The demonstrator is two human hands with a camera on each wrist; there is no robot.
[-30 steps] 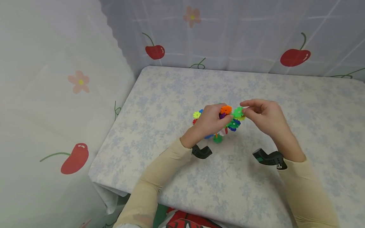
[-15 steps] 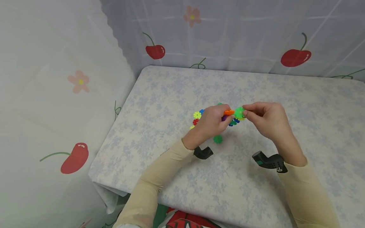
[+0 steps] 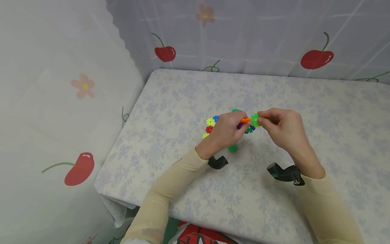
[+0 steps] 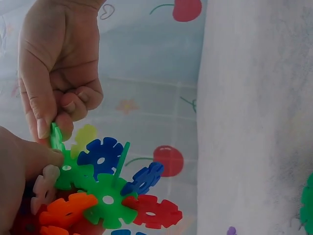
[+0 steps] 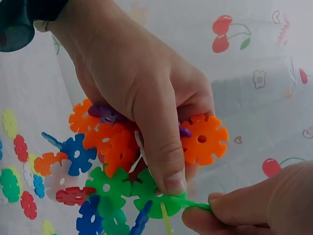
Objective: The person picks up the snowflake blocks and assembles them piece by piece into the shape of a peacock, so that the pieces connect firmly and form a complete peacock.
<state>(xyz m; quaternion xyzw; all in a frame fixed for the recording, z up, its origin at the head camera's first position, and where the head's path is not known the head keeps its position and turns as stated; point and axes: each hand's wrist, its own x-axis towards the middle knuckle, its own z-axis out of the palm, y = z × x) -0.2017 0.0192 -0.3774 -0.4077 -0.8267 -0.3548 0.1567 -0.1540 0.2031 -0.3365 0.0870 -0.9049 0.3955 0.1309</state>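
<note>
My left hand (image 3: 226, 128) grips a cluster of interlocked notched plastic discs, flower-shaped, in green, orange, blue, red, purple and white. An orange disc (image 5: 215, 142) sticks out past its fingers in the right wrist view. The left thumb presses on a green disc (image 5: 146, 193) of the cluster. Between thumb and forefinger, my right hand (image 3: 283, 127) pinches a light green disc (image 3: 255, 119). In the right wrist view that pinched disc (image 5: 193, 202) is seen edge-on, meeting the green disc under the left thumb. How deep their slots engage cannot be told.
Loose discs lie on the flowered tablecloth (image 3: 170, 135) beyond the left hand, among them a yellow disc (image 3: 210, 121) and a red disc (image 3: 209, 129). A green disc (image 3: 233, 148) lies below the left wrist. A cherry-patterned curtain (image 3: 259, 34) hangs behind the table.
The cluster has turned in my left hand, so its orange disc now shows edge-on. My right hand first closed its fingertips on the light green disc, then shifted slightly left.
</note>
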